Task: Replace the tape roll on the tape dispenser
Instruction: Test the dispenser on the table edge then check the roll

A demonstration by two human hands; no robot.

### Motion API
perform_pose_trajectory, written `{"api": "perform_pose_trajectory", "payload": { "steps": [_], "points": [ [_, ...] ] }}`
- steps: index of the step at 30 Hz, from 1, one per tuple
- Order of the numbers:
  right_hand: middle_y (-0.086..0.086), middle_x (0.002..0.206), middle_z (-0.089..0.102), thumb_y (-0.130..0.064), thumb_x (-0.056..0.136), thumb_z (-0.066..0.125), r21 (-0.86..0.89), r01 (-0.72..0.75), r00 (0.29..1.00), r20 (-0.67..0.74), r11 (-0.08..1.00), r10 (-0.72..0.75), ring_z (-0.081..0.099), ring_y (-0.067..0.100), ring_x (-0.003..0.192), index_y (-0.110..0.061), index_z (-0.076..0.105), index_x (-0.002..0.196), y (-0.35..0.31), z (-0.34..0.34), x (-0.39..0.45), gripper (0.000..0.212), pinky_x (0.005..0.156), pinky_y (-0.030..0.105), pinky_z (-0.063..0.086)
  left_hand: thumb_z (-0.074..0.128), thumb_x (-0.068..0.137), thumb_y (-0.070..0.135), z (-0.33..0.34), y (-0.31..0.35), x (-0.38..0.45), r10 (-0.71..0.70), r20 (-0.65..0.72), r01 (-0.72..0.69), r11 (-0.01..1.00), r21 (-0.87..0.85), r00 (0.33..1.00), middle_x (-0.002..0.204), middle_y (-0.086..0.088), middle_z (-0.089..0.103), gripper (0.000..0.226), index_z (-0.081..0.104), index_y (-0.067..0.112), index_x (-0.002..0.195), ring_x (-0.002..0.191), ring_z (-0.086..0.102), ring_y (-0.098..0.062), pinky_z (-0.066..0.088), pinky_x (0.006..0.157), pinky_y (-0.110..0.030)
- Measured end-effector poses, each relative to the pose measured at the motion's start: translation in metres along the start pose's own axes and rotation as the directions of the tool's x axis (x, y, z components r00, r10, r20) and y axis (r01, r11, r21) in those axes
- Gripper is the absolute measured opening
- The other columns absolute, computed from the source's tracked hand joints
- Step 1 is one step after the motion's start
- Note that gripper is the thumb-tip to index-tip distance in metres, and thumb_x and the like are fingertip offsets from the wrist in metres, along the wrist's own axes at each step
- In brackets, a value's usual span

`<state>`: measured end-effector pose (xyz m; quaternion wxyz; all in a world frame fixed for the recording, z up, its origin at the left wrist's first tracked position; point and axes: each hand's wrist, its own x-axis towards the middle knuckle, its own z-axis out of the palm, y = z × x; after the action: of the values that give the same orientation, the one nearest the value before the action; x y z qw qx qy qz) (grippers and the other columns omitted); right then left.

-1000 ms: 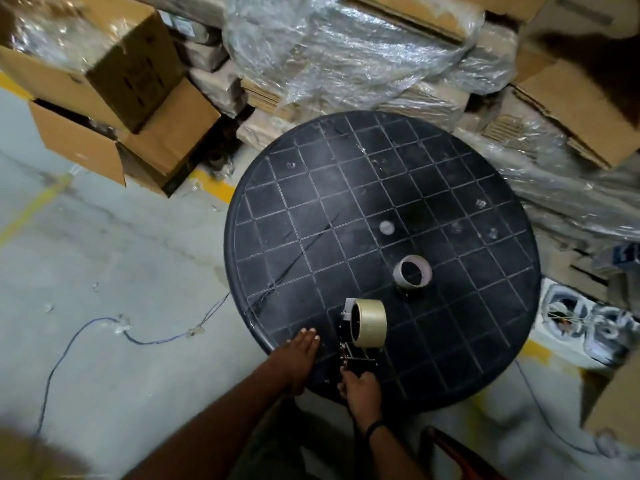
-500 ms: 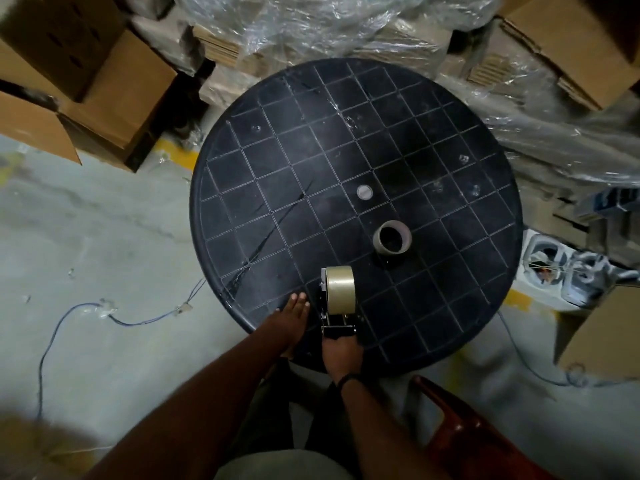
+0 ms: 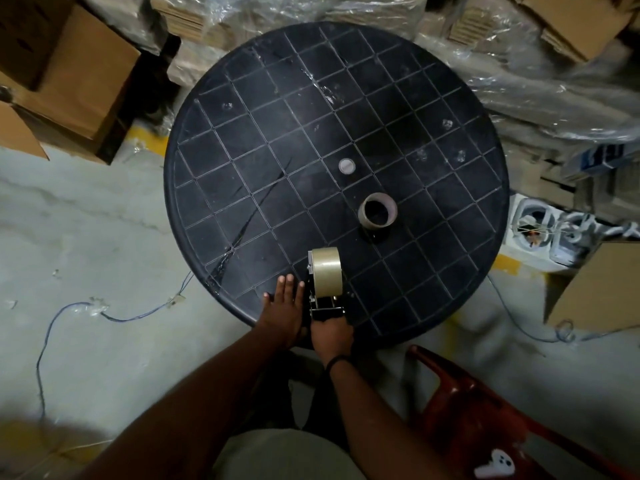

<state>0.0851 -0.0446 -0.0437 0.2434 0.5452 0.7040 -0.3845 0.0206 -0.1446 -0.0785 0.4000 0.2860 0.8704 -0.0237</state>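
Observation:
A black tape dispenser (image 3: 325,308) stands at the near edge of the round black table (image 3: 263,140), with a full tan tape roll (image 3: 326,273) mounted on it. My right hand (image 3: 331,334) grips the dispenser's handle from below. Just left of the dispenser, my left hand (image 3: 284,308) lies flat on the table, fingers spread and holding nothing. Further back and to the right, an empty cardboard tape core (image 3: 377,213) rests on the table.
A small pale cap (image 3: 347,165) marks the table's centre. Cardboard boxes (image 3: 69,74) and plastic-wrapped stacks (image 3: 519,81) crowd the far side. A red plastic chair (image 3: 478,403) stands at my right, another box (image 3: 602,292) further right. A thin cable (image 3: 79,306) lies on the concrete floor.
The view has shifted so the table sits higher and more central. My left hand has flattened beside the dispenser. My right hand keeps its hold on the handle.

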Motion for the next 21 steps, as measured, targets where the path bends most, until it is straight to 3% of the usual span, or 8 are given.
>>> {"api": "perform_pose_trajectory", "payload": {
  "steps": [6, 10, 15, 21],
  "points": [
    [0.014, 0.109, 0.073, -0.030, 0.083, 0.064, 0.019, 0.010, 1.000, 0.007, 1.000, -0.011, 0.068, 0.035, 0.104, -0.010, 0.071, 0.110, 0.006, -0.002, 0.003, 0.035, 0.078, 0.029, 0.051, 0.058, 0.090, 0.052, -0.007, 0.003, 0.001, -0.005, 0.054, 0.005, 1.000, -0.008, 0.999, 0.159, -0.024, -0.021, 0.106, -0.015, 0.007, 0.153, 0.148, -0.017, -0.041, 0.018, 0.115, -0.061],
    [0.017, 0.109, 0.073, -0.025, 0.086, 0.063, -0.006, 0.018, 1.000, -0.001, 1.000, -0.018, 0.067, 0.036, 0.106, -0.007, 0.072, 0.108, 0.028, 0.002, -0.006, 0.030, 0.082, 0.033, 0.052, 0.063, 0.087, 0.051, -0.009, 0.001, 0.002, 0.001, 0.065, -0.001, 1.000, -0.007, 0.998, 0.159, -0.023, -0.022, 0.111, -0.015, 0.009, 0.154, 0.148, -0.017, -0.041, 0.020, 0.115, -0.060],
    [0.017, 0.111, 0.072, -0.030, 0.089, 0.062, -0.079, 0.065, 0.998, -0.018, 0.995, -0.067, 0.065, 0.038, 0.106, -0.013, 0.071, 0.110, 0.076, 0.010, -0.017, 0.029, 0.085, 0.037, 0.052, 0.072, 0.078, 0.053, -0.001, 0.000, 0.003, 0.022, 0.019, -0.022, 1.000, -0.005, 1.000, 0.157, -0.026, -0.023, 0.128, -0.033, 0.028, 0.146, 0.146, -0.019, -0.044, 0.023, 0.113, -0.064],
    [0.013, 0.100, 0.074, -0.034, 0.085, 0.067, 0.001, 0.063, 0.998, -0.032, 0.998, -0.063, 0.069, 0.035, 0.096, -0.013, 0.073, 0.101, 0.133, 0.023, -0.031, 0.027, 0.070, 0.027, 0.046, 0.075, 0.074, 0.057, 0.001, 0.008, 0.005, 0.004, 0.042, -0.006, 0.999, 0.042, 0.999, 0.151, -0.031, -0.030, 0.127, -0.028, 0.039, 0.146, 0.142, -0.025, -0.048, 0.019, 0.109, -0.070]
  ]
}}
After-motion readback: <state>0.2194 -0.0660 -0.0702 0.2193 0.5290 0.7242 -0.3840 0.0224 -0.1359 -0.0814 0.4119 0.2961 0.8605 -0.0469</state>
